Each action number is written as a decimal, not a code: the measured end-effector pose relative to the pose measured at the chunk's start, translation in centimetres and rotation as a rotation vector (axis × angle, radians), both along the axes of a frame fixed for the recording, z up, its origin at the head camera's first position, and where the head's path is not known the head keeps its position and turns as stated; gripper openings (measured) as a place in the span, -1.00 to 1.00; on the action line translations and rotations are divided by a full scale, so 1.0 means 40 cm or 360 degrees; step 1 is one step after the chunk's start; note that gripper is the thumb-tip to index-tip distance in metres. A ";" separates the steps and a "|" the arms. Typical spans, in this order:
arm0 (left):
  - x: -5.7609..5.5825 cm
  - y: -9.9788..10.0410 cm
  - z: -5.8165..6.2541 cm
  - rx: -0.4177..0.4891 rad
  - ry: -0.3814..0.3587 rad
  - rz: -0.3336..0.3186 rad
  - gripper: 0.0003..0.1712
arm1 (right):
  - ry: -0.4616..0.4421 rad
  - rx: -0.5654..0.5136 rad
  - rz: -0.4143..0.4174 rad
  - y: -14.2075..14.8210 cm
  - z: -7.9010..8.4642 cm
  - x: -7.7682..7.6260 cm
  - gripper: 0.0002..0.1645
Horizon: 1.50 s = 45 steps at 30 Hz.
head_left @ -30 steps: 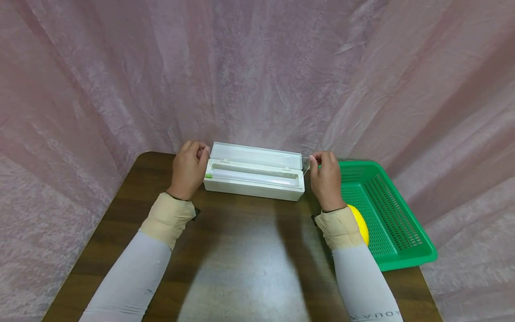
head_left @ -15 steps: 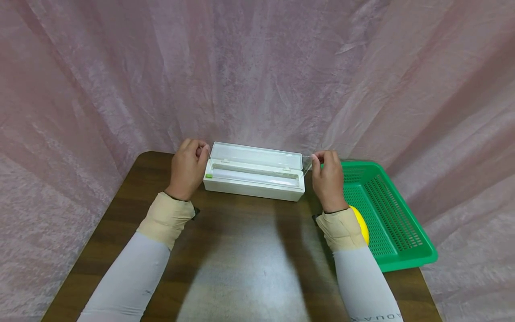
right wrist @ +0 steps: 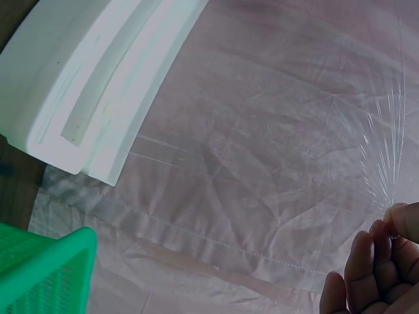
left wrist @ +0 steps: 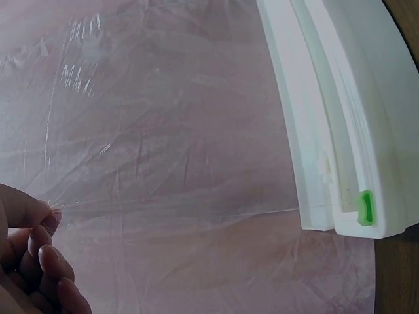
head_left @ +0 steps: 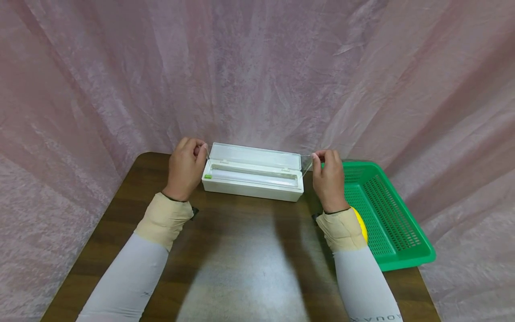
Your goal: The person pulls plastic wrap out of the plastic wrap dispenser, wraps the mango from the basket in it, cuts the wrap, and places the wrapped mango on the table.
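A white cling film dispenser [head_left: 253, 189] stands near the table's back edge, its lid [head_left: 257, 154] raised. Inside, a pale roll [head_left: 254, 177] shows through a long window, and a small green slider [left wrist: 366, 208] sits at its left end. Clear cling film [right wrist: 387, 160] stretches out from the box towards both hands. My left hand [head_left: 185, 170] pinches one corner between thumb and forefinger, where the left wrist view shows creases gathering. With thumb and fingertips, my right hand [head_left: 330, 181] pinches the other corner, and bright folds fan out there in the right wrist view.
A green plastic basket [head_left: 402, 261] stands at the right, close beside the right forearm. Something round and yellow [head_left: 360, 225] in it is partly hidden by that arm. Behind the wooden table [head_left: 245, 250] hangs a pink curtain [head_left: 257, 76].
My left hand has shifted slightly left and away from me. The right hand has moved a little right, still pinching the film. The box has slid very slightly left.
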<state>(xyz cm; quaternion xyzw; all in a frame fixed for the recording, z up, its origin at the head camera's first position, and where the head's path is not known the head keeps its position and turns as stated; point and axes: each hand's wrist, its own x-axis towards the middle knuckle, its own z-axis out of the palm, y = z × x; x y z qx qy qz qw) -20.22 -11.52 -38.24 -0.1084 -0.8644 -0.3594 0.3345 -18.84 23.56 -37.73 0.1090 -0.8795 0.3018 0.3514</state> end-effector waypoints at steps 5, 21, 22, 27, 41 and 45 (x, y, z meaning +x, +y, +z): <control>0.004 0.001 0.006 0.0014 0.0006 0.0009 -0.80 | 0.0012 -0.0002 0.0002 0.000 0.006 0.006 -0.79; 0.016 -0.002 0.031 0.0032 0.0065 -0.0007 -0.79 | 0.0069 -0.0021 0.0040 -0.001 0.031 0.019 -0.78; 0.017 -0.002 0.033 0.0034 0.0068 -0.0010 -0.79 | 0.0070 -0.0021 0.0043 -0.001 0.032 0.020 -0.78; 0.022 -0.002 0.039 0.0036 0.0075 -0.0014 -0.80 | 0.0082 -0.0010 0.0051 0.000 0.041 0.029 -0.79; 0.074 -0.015 0.032 0.0065 0.0064 -0.0022 -0.81 | 0.0106 -0.0031 0.0114 -0.007 0.034 0.088 -0.85; 0.097 -0.020 0.023 0.0068 0.0040 -0.0034 -0.82 | 0.0110 -0.0047 0.0127 -0.007 0.024 0.113 -0.86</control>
